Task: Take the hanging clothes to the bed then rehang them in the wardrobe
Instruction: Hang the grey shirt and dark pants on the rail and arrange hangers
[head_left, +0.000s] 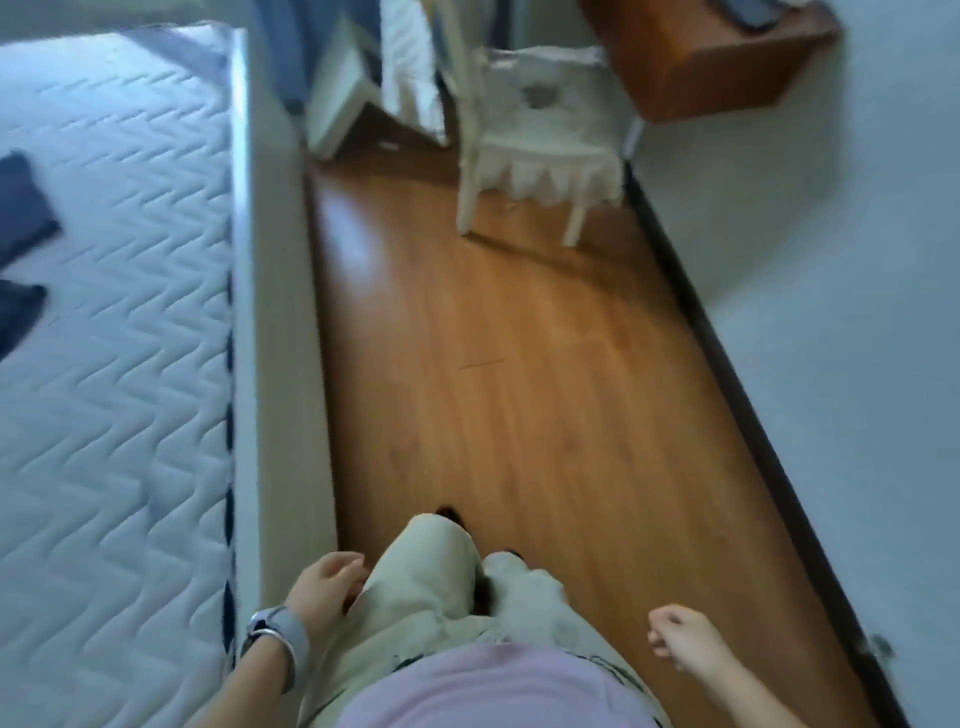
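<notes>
The bed (119, 322) with a white quilted mattress fills the left side. Dark blue clothes (21, 208) lie on it at the far left edge, partly cut off by the frame. My left hand (324, 582), with a watch on its wrist, hangs beside my thigh near the bed's side panel, fingers loosely apart and holding nothing. My right hand (680, 642) hangs at the lower right over the floor, fingers curled in, with nothing in it. No wardrobe or hangers show in this view.
A wooden floor strip (509, 364) runs ahead between the bed and the white wall (841, 312). A cream chair (540, 145) with a frilled cover stands at its far end. An orange-brown wall-mounted desk (717, 57) is above the chair. White panels (337, 88) lean near blue curtains.
</notes>
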